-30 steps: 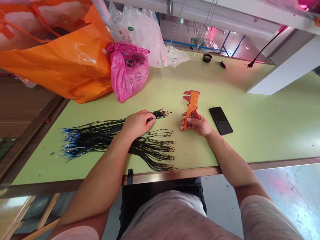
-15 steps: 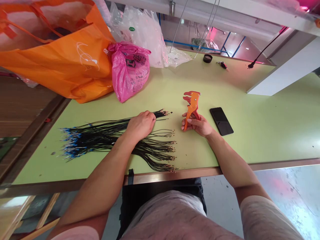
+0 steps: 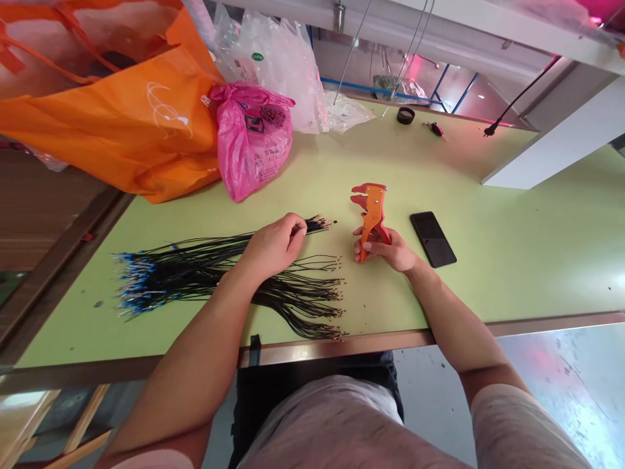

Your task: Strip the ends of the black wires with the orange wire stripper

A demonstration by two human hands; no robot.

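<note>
Many thin black wires [image 3: 195, 277] lie across the green tabletop, with blue pieces at their left ends and bare copper-coloured tips at the right. My left hand [image 3: 276, 247] rests over the upper bundle, thumb and fingers pinched together on black wires near their right ends; exactly how many it grips is hidden. My right hand [image 3: 385, 249] is wrapped round the handles of an orange and red wire stripper [image 3: 374, 208]. The tool stands upright in the view, its jaws pointing left, apart from the wires.
A black phone [image 3: 433, 239] lies right of my right hand. An orange bag [image 3: 122, 124], a pink plastic bag [image 3: 254, 143] and clear plastic bags [image 3: 278, 71] sit at the back left. Farther back are a black ring [image 3: 405, 116], keys [image 3: 435, 129] and a white post [image 3: 551, 130].
The wire stripper has shifted slightly left and down with my right hand. My left hand has turned a little, its thumb and fingertips now showing in a pinch.
</note>
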